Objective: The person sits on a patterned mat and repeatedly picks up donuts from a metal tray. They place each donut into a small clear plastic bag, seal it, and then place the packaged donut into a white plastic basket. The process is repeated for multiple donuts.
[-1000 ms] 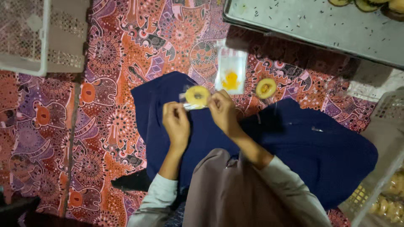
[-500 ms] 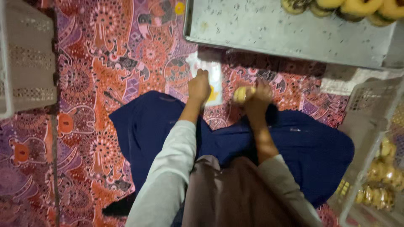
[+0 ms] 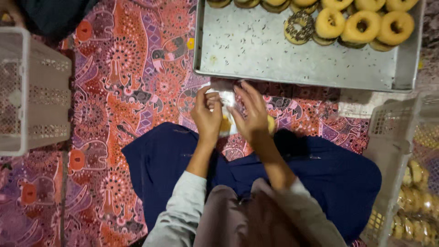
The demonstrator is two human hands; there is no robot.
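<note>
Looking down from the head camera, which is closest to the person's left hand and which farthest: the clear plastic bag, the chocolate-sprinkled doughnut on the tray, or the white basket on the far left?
From the left hand:
1. Clear plastic bag: held in its fingers, just below the tray's edge.
2. Chocolate-sprinkled doughnut: up and to the right, on the metal tray.
3. White basket: far left edge of the patterned cloth.

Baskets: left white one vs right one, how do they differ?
The left basket sits with its perforated wall facing the camera, and no contents are visible; the right basket shows packed yellow doughnuts through its mesh. The left basket is further from the hands than the right basket. Both are pale perforated plastic.
</note>
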